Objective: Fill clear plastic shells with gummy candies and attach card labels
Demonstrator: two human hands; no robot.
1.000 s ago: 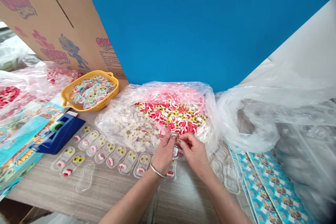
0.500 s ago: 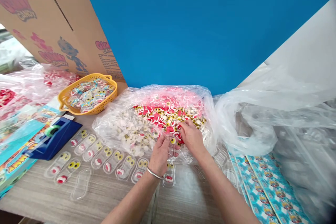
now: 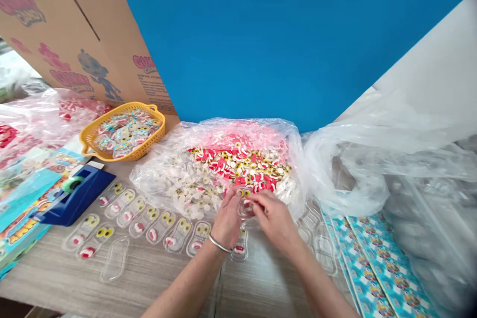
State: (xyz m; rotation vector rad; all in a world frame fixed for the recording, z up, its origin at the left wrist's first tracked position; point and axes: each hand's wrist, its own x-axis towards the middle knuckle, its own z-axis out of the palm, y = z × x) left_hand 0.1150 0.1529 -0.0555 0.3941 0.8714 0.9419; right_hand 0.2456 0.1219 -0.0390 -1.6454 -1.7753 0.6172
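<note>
My left hand, with a bracelet at the wrist, is closed on a clear plastic blister tray that has yellow eye gummies at its top end. The fingers of my right hand pinch at the lower part of that tray, where a small red-and-white teeth gummy shows between the fingertips. Behind both hands lies an open clear bag full of loose eye and teeth gummies. A row of filled blister trays lies on the table to the left of my hands.
An unfilled blister tray lies at front left. Behind are a blue tape dispenser, a yellow basket of packed trays and a cardboard box. To the right are stacked clear trays, printed card sheets and plastic bags.
My right hand has come back from the loose gummies to the tray in my left hand. A second eye gummy and a teeth gummy now show at that tray.
</note>
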